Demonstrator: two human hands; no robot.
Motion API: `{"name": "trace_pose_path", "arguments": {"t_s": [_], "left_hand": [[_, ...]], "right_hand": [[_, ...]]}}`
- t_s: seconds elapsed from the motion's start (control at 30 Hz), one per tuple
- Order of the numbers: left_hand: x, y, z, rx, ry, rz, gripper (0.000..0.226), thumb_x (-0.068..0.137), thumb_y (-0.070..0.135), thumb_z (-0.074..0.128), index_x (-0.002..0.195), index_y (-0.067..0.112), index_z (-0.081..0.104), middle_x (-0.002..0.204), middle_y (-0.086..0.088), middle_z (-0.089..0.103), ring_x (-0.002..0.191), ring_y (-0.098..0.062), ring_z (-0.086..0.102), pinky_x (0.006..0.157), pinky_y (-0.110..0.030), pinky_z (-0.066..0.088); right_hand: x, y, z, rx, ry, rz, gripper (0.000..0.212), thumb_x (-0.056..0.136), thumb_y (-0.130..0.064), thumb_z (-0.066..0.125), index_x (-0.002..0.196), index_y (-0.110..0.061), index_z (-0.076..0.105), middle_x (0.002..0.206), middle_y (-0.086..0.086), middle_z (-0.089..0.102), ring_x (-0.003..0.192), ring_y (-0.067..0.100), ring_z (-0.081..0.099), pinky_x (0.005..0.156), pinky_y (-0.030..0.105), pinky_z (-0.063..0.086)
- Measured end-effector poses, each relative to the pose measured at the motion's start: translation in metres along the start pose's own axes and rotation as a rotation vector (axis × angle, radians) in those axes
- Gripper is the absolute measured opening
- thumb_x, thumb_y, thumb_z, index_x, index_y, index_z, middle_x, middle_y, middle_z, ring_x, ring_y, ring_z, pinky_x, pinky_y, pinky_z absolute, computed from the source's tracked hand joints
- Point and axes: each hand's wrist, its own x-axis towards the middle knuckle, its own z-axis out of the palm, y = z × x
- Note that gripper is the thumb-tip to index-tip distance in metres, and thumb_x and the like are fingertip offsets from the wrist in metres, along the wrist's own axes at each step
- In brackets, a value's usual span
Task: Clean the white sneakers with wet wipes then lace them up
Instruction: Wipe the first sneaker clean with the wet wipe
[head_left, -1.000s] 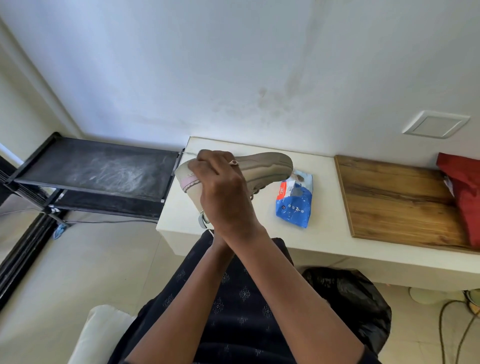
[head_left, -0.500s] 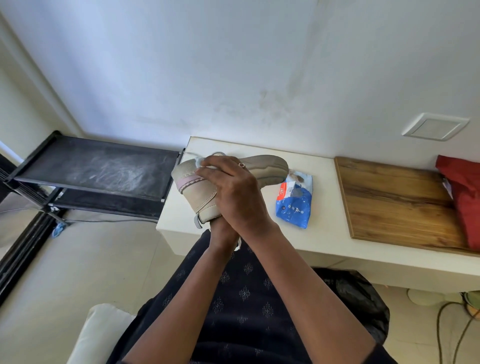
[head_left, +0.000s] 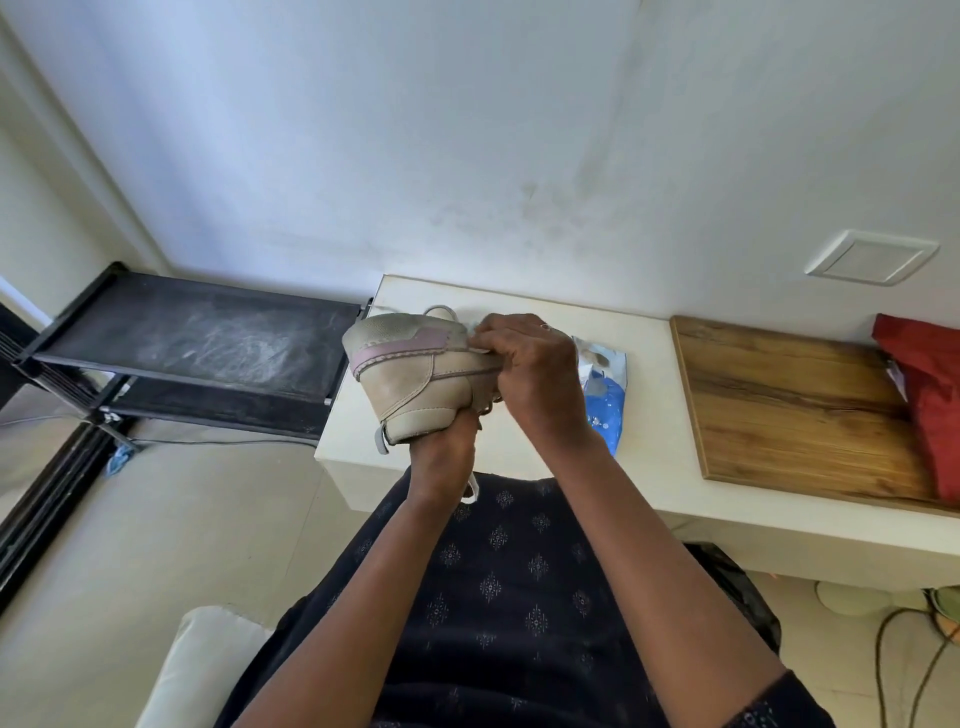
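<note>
A beige-white sneaker (head_left: 415, 374) with a pink heel band is held above the white table (head_left: 649, 467), heel toward me. My left hand (head_left: 447, 441) grips it from below, near the sole. My right hand (head_left: 530, 364) lies over the shoe's side with its fingers curled on a small wet wipe (head_left: 470, 328), most of which is hidden. A white strip (head_left: 470, 491) hangs below my left wrist. The blue wet wipes pack (head_left: 605, 400) lies on the table just behind my right hand. A lace loop (head_left: 441, 310) shows behind the shoe.
A wooden board (head_left: 789, 405) covers the table's right part, with a red bag (head_left: 930, 395) on its far end. A black metal shelf (head_left: 197, 343) stands to the left of the table. A black bag (head_left: 737, 587) and cables (head_left: 893, 654) lie on the floor at the right.
The sneaker has been turned so its heel faces me and lowered a little. My right hand has slid from the heel toward the right along the shoe's side.
</note>
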Motion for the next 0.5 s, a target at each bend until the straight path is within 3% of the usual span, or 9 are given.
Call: {"name": "trace_pose_path", "arguments": {"t_s": [0.1, 0.23, 0.33, 0.5], "left_hand": [[-0.003, 0.005, -0.003, -0.005, -0.032, -0.005, 0.025, 0.078, 0.011, 0.054, 0.057, 0.014, 0.04, 0.043, 0.011, 0.038, 0.044, -0.007, 0.037, 0.045, -0.019, 0.031], [0.001, 0.012, -0.005, 0.03, -0.099, 0.082, 0.009, 0.062, 0.014, 0.046, 0.054, 0.016, 0.041, 0.048, 0.008, 0.039, 0.043, -0.003, 0.034, 0.052, -0.027, 0.029], [0.009, 0.013, -0.011, 0.032, -0.187, 0.138, 0.022, 0.059, 0.009, 0.044, 0.043, 0.025, 0.045, 0.041, 0.011, 0.036, 0.043, -0.005, 0.029, 0.053, -0.029, 0.022], [0.01, 0.018, -0.012, -0.083, -0.191, 0.22, 0.031, 0.061, 0.004, 0.045, 0.048, 0.03, 0.055, 0.046, 0.013, 0.046, 0.047, -0.003, 0.037, 0.052, -0.024, 0.03]], "right_hand": [[-0.001, 0.006, -0.005, -0.052, 0.021, 0.022, 0.033, 0.069, -0.003, 0.04, 0.072, 0.001, 0.073, 0.075, 0.011, 0.071, 0.069, 0.027, 0.066, 0.067, 0.026, 0.049], [-0.001, -0.01, -0.001, 0.055, 0.081, 0.12, 0.038, 0.055, 0.02, 0.049, 0.076, 0.0, 0.074, 0.079, 0.01, 0.072, 0.074, 0.025, 0.068, 0.072, 0.018, 0.046], [0.0, -0.023, 0.0, 0.142, 0.155, 0.121, 0.038, 0.061, 0.024, 0.052, 0.081, 0.0, 0.074, 0.085, 0.009, 0.072, 0.08, 0.022, 0.068, 0.077, 0.019, 0.051], [0.004, -0.035, 0.0, 0.108, 0.161, 0.054, 0.038, 0.061, 0.024, 0.051, 0.082, 0.002, 0.073, 0.087, 0.012, 0.072, 0.082, 0.025, 0.067, 0.08, 0.024, 0.05]]}}
